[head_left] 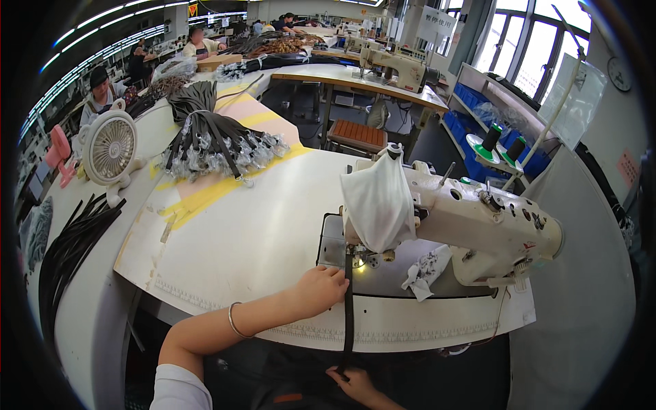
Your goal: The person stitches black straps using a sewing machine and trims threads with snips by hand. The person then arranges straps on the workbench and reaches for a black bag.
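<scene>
A long black strap (349, 307) runs from under the needle area of a cream sewing machine (471, 219), across the white table and down over its front edge. My left hand (322, 290) lies beside the presser foot, its curled fingers closed at the strap's left edge. Lower down, below the table edge, my right hand (359, 386) pinches the hanging part of the strap between thumb and fingers. A white cloth (379, 201) drapes over the machine's head, hiding part of it. The machine's small lamp lights the spot just right of the strap.
A crumpled stained cloth (427, 273) lies right of the needle. Bundled dark straps with clear-wrapped ends (212, 137) rest at the table's back left. Farther left are a white fan (111, 147) and loose black straps (72, 239). Thread cones (488, 143) stand behind the machine.
</scene>
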Tool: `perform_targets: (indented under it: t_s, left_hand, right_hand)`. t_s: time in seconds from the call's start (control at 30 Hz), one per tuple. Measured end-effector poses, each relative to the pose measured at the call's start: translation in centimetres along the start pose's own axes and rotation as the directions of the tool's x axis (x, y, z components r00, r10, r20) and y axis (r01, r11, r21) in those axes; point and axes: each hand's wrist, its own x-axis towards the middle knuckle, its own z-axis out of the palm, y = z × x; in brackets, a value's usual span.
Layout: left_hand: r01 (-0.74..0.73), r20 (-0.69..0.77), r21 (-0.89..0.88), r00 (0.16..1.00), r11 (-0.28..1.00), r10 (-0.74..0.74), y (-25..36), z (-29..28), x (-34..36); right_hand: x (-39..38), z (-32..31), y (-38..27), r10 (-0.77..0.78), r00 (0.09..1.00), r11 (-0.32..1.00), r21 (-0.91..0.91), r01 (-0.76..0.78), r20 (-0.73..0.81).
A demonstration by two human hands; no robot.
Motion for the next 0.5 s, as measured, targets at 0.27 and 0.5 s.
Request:
perform_targets:
  t_s: [0.27,0.5]
  left_hand:
    - [-0.09,-0.425,-0.147,0.905,0.985,0.02,-2.8,1.3,0.7]
    - [-0.147,-0.504,-0.142,0.862,0.979,0.056,-2.7,1.7,0.6]
  right_hand:
    - [0.2,-1.5,-2.7,-0.068,0.922,0.675,0.698,-0.238,0.381]
    - [-0.4,-2.7,-3.4,-0.389,0.695,0.601,0.738,-0.306,0.605]
